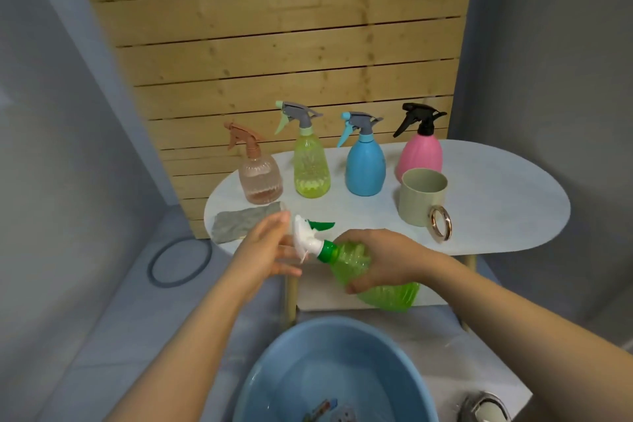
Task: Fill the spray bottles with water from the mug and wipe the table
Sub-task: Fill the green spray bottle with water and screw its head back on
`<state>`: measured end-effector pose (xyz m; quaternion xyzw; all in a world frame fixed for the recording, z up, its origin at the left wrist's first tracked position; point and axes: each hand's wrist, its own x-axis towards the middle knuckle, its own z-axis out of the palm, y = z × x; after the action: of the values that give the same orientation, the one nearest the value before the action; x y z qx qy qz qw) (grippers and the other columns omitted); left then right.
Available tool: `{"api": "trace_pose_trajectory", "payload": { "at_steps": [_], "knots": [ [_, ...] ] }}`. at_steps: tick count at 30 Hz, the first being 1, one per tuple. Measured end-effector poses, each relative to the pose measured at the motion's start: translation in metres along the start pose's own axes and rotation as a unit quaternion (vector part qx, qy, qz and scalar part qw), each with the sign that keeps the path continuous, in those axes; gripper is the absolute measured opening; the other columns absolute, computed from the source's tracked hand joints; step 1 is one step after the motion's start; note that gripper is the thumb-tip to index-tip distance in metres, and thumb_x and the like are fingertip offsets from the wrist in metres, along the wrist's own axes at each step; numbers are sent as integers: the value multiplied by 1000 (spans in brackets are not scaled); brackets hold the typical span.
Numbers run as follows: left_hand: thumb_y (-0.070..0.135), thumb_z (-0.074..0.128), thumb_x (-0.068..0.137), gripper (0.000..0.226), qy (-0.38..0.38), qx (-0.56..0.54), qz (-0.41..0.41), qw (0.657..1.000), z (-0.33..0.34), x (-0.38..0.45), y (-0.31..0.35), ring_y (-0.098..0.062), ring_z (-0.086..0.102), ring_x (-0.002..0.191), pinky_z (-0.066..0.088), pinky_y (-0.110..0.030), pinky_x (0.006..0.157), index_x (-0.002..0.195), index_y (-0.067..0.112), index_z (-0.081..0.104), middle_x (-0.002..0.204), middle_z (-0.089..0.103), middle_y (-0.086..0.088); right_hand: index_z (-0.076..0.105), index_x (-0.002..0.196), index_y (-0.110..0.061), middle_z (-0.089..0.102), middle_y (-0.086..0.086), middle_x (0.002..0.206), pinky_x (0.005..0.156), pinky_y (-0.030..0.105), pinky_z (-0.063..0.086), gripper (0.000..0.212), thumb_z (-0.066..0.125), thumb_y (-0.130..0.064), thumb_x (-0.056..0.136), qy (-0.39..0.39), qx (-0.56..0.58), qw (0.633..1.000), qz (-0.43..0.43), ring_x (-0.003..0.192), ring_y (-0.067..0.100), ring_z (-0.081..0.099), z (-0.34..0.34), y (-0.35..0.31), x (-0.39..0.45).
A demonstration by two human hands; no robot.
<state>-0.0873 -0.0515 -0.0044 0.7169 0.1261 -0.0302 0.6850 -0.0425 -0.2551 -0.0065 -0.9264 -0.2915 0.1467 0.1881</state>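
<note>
My right hand (pixel 375 259) grips a green spray bottle (pixel 380 284), tilted with its neck to the left, in front of the white oval table (pixel 496 202). My left hand (pixel 265 250) touches its white spray head (pixel 306 238) with fairly straight fingers. Several spray bottles stand upright at the back of the table: a clear peach bottle (pixel 258 175), a yellow-green bottle (pixel 310 164), a blue bottle (pixel 364 164) and a pink bottle (pixel 419 154). A beige mug (pixel 423 197) with a gold ring handle stands at the right. A grey cloth (pixel 239 223) lies at the table's left front.
A blue basin (pixel 274 387) holding water sits on the floor below my arms. A wooden slat panel (pixel 274 44) rises behind the table. A grey ring (pixel 180 262) lies on the floor to the left. A shoe (pixel 484 406) shows at the bottom right.
</note>
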Motion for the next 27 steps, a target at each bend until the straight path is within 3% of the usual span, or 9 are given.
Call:
{"api": "trace_pose_trajectory", "payload": {
  "at_steps": [3, 5, 7, 10, 13, 15, 20, 23, 27],
  "knots": [
    [9, 63, 87, 52, -137, 125, 96, 978, -10, -8, -6, -7, 60, 102, 54, -21, 79, 131, 31, 48, 116, 56, -4, 50, 125, -35, 54, -15, 111, 85, 21, 41, 62, 78, -40, 70, -56, 100, 993, 7, 104, 10, 53, -9, 15, 3],
    [11, 73, 79, 55, -128, 250, 138, 950, -9, -6, -10, -1, 50, 110, 46, -12, 85, 124, 36, 54, 119, 47, 0, 52, 120, -38, 57, -16, 111, 89, 22, 43, 56, 78, -39, 71, -104, 122, 987, -7, 103, 7, 54, -11, 19, 1],
    [22, 78, 73, 32, -56, 277, 162, 945, -2, -2, -11, -4, 46, 111, 39, -10, 88, 102, 32, 66, 119, 44, 2, 51, 122, -38, 57, -17, 111, 89, 21, 42, 58, 79, -38, 71, -121, 113, 986, -16, 104, 7, 53, -10, 18, -1],
    [36, 73, 77, 26, 35, 274, 123, 953, 8, 5, -12, -14, 58, 87, 44, -23, 76, 79, 10, 70, 100, 63, -2, 41, 134, -37, 51, -15, 124, 90, 23, 37, 75, 78, -44, 69, -51, 0, 998, -24, 112, 10, 47, -4, 15, -3],
    [37, 69, 83, 32, 50, 230, 23, 972, 15, 2, -6, -13, 58, 50, 39, -16, 42, 85, 6, 62, 71, 66, -9, 37, 136, -40, 47, -14, 136, 96, 30, 34, 78, 75, -51, 68, 42, -147, 986, -59, 118, 16, 43, 0, 17, -1],
    [33, 67, 86, 27, 52, 172, -34, 983, 17, 2, -5, -7, 51, 37, 34, -14, 35, 88, 7, 61, 61, 61, -6, 35, 136, -41, 46, -14, 137, 96, 31, 32, 78, 73, -52, 69, 77, -191, 976, -73, 119, 17, 42, -1, 19, 0],
    [20, 58, 93, 17, 34, 10, -96, 995, 16, 9, -1, -5, 44, 37, 36, -16, 35, 102, 7, 63, 55, 53, -1, 30, 139, -39, 43, -12, 139, 100, 32, 32, 77, 69, -52, 73, 131, -232, 961, -67, 122, 18, 40, 2, 15, -1],
    [7, 44, 98, 22, -37, -76, -30, 996, 15, 5, 1, -13, 66, 58, 54, -20, 53, 112, 13, 60, 74, 66, -9, 34, 138, -40, 48, -10, 136, 96, 31, 36, 79, 70, -58, 70, 94, -148, 984, -22, 119, 18, 45, -1, 22, -3],
    [6, 61, 87, 28, -102, 39, 36, 993, 15, 3, -6, -14, 66, 78, 52, -22, 69, 111, 19, 58, 85, 65, -4, 40, 138, -36, 50, -12, 133, 93, 24, 37, 83, 77, -54, 65, -14, 8, 1000, 18, 121, 14, 47, -8, 41, -6]
  ]
}}
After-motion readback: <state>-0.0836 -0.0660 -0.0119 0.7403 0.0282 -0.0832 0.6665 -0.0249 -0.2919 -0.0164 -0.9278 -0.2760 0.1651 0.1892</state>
